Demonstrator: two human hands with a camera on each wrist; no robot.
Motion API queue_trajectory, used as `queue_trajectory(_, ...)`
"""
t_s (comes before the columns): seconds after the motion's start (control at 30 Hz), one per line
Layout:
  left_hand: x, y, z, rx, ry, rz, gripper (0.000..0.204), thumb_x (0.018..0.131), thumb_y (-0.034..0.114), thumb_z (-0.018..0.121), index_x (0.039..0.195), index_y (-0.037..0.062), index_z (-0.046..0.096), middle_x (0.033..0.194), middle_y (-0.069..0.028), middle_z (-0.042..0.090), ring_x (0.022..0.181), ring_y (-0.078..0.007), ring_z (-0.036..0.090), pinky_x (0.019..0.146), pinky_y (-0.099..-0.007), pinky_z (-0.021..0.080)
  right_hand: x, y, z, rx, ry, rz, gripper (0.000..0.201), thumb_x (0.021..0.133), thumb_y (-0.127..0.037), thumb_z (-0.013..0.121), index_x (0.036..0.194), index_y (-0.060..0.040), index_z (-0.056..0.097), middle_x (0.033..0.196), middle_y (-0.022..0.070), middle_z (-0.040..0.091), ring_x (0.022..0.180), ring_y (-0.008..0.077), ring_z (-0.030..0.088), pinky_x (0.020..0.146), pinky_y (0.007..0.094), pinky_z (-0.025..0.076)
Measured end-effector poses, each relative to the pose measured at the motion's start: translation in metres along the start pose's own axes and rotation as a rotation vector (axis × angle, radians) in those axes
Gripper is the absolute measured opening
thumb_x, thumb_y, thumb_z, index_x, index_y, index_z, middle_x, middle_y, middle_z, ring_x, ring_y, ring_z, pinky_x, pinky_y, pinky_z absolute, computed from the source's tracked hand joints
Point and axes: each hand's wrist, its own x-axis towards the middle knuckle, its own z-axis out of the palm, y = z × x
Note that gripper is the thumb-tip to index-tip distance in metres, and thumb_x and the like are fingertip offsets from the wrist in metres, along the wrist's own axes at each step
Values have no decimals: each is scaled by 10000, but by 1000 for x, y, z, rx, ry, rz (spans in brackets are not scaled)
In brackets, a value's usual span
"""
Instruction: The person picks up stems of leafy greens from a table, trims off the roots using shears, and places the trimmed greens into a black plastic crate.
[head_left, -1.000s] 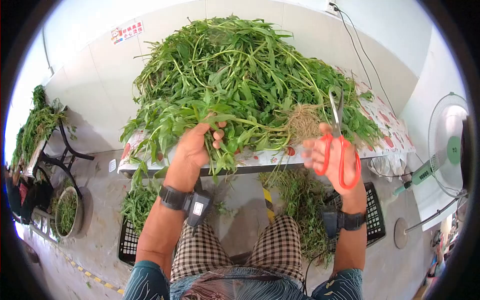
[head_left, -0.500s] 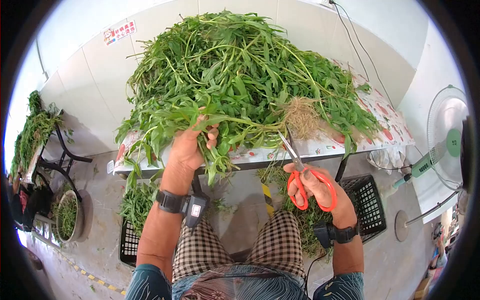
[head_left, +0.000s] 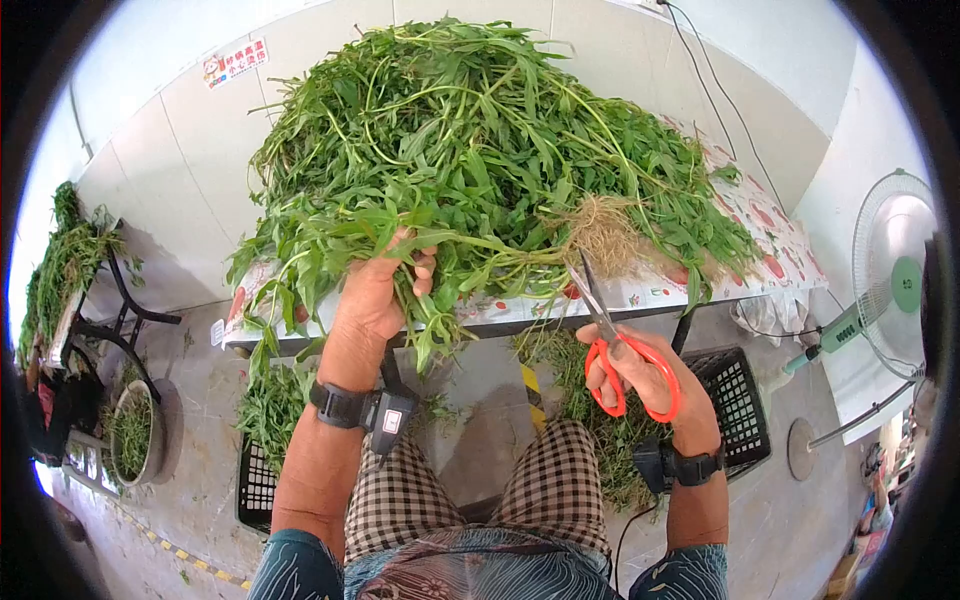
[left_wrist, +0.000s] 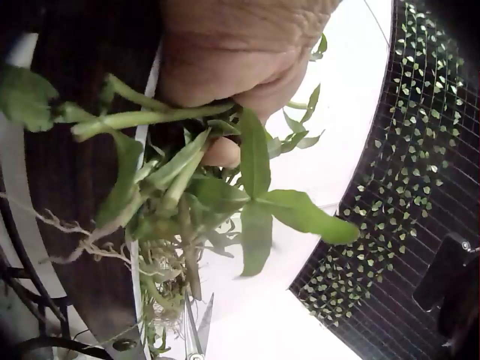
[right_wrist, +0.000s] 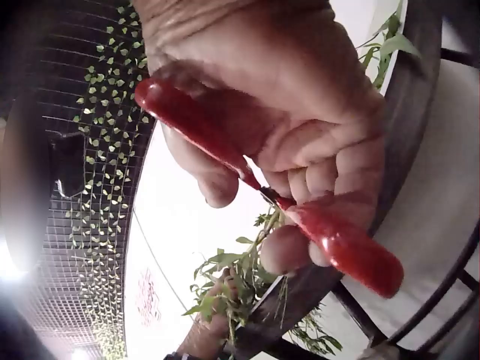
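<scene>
My left hand grips a bunch of leafy green stems at the front edge of the table. Leaves spill out on the left of it, and the stems run rightward to a tuft of pale brown roots. In my right hand is a pair of scissors with red handles, fingers and thumb through the loops. Parted slightly, the blades point up at the base of the roots. The left wrist view shows the scissor blades below the stems, close to the root end.
A big heap of leafy plants covers the table, over a patterned cloth. Under it stand black crates with cut greenery. A fan is at right; a tub and another plant-laden table are at left.
The right hand has come in leftward and down, turning the scissors from upright to leaning left, and has closed round the handles. Blades now reach the roots. The left hand keeps its hold.
</scene>
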Motion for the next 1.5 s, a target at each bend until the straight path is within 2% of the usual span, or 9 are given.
queue_trajectory(0.1,1,-1,-1,32,-86,73,218,885,159,546,1032,2,512,827,-130,574,622,-177,517,455,-248,410,1,0,1,-2,11,16,553,897,-437,470,1155,51,480,714,80,583,551,126,544,508,245,446)
queue_trajectory(0.33,-2,1,2,-36,-39,42,190,899,169,520,988,3,511,834,-133,576,637,-185,523,472,-254,419,-4,10,-3,79,-27,-76,560,893,-448,471,1154,48,485,724,76,583,570,118,542,520,240,444)
queue_trajectory(0.53,-1,1,-1,-9,-69,35,177,898,151,507,992,0,509,843,-138,576,650,-185,524,493,-266,430,-1,1,-1,-17,-14,14,562,894,-447,471,1158,49,482,732,76,586,574,120,540,523,243,443)
queue_trajectory(0.73,0,1,-2,-21,-74,18,176,891,148,522,982,-2,508,834,-138,574,638,-184,524,485,-271,432,3,4,2,18,-6,-39,577,889,-448,477,1170,56,471,733,84,593,564,123,543,525,247,448)
queue_trajectory(0.83,-1,0,-1,-31,-58,38,170,893,150,521,972,1,507,819,-133,572,630,-182,522,475,-265,426,0,10,-1,155,-59,-73,528,905,-419,474,1158,43,472,691,72,568,550,113,518,511,237,423)
queue_trajectory(0.93,-2,0,0,-26,-43,55,165,895,154,518,967,6,506,805,-128,570,621,-179,521,469,-258,421,-2,15,-8,134,17,-132,527,903,-415,476,1158,46,479,693,73,568,553,114,521,516,235,426)
queue_trajectory(1.03,-1,0,2,-6,-27,41,164,895,154,518,973,10,506,798,-122,568,611,-176,518,466,-253,417,-3,13,-17,53,50,-95,517,896,-403,497,1151,47,491,691,69,570,552,115,523,505,236,424)
queue_trajectory(1.33,-5,1,8,47,-20,62,142,897,125,494,983,12,510,782,-110,559,597,-163,506,463,-252,413,13,-1,-26,-142,-6,49,489,901,-374,488,1127,60,494,675,68,568,532,112,522,485,236,421)
queue_trajectory(1.5,-5,2,9,77,-7,44,161,900,143,501,986,8,512,771,-108,555,596,-161,507,459,-251,411,32,1,-32,-172,-50,-32,464,896,-423,476,963,31,539,666,60,568,528,112,520,478,240,423)
